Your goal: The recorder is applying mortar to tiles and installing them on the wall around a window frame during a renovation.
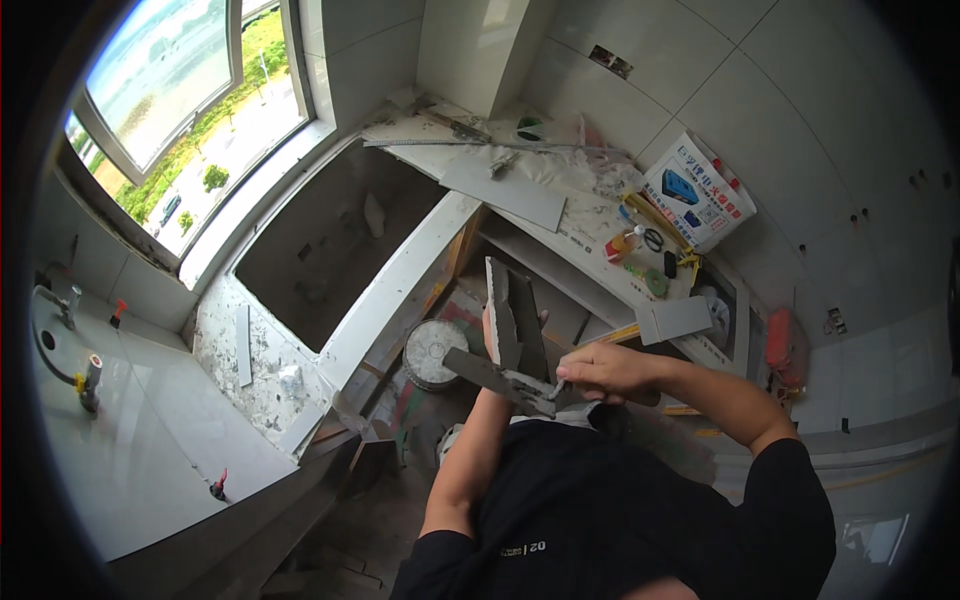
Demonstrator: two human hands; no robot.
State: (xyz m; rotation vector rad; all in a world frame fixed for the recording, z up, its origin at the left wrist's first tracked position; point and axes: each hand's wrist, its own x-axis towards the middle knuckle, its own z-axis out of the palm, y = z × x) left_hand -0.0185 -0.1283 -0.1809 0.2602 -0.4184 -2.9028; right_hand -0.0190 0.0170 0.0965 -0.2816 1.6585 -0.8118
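Note:
My left hand is closed around a cut piece of tile, tilted up in front of my body. Grey mortar covers much of its face, and a pale, rough edge runs along its left side. A trowel smeared with the same mortar sits in my right hand, its fingers wrapped round the handle. The blade crosses the lower end of the tile; whether it touches the tile I cannot tell. Beyond my left forearm stands a round bucket with a pale grey top.
A white-framed counter has a large dark opening. On it lie a loose tile slab, scissors, an orange bottle and a printed white box. A window stands open at upper left. A red case sits at right.

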